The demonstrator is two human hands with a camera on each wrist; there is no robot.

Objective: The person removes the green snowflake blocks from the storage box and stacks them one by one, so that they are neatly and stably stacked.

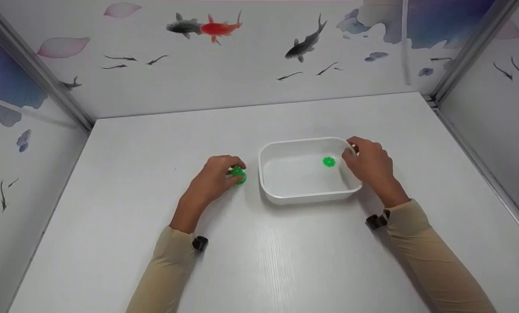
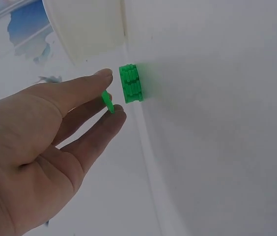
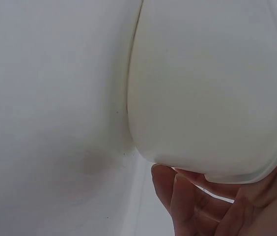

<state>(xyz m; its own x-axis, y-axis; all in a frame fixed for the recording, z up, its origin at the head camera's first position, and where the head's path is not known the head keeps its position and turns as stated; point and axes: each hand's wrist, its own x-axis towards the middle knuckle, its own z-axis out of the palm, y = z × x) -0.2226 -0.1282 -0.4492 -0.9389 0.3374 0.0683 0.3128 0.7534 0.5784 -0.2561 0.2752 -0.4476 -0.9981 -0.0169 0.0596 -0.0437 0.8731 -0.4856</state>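
My left hand [image 1: 211,180] pinches a thin green disc [image 2: 108,101] between thumb and fingertips. Just beyond those fingertips, a short stack of green notched discs [image 2: 131,82] stands on the table, a small gap away from the held one. To the right is a white rectangular tub [image 1: 294,176] with rounded corners. One green flower-shaped disc [image 1: 328,161] lies on its floor, toward the right end. My right hand [image 1: 372,163] grips the tub's right rim, thumb on the inside and fingers on the outer wall, as the right wrist view shows.
The white table [image 1: 259,256] spreads around the tub, with its far edge against a white panel [image 1: 250,82] printed with fish and petals. Similar panels stand at left and right, joined by metal posts [image 1: 472,56]. Each wrist carries a small black camera [image 1: 200,243].
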